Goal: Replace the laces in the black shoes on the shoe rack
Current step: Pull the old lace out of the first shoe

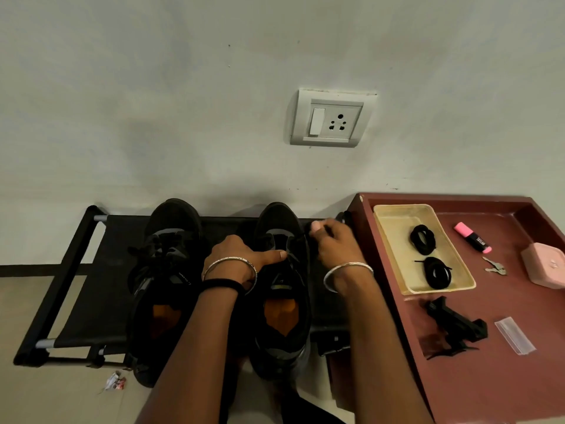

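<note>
Holding for unlacing: our left hand [235, 255] grips the black shoe [284, 332] steady; right hand [336, 243] fingers [316, 225] pinch its lace [299, 239] outward.

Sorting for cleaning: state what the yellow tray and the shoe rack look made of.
Yellow tray: probably plastic, translucent, glossy rim. Shoe rack: shelf looks like matte black fabric stretched between tubes, seemingly metal where grey shows.

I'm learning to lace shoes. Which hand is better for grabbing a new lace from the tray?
Probably the right hand: it is nearest the tray with the coiled laces, though its fingers pinch the old lace now. The left hand holds the shoe.
</note>
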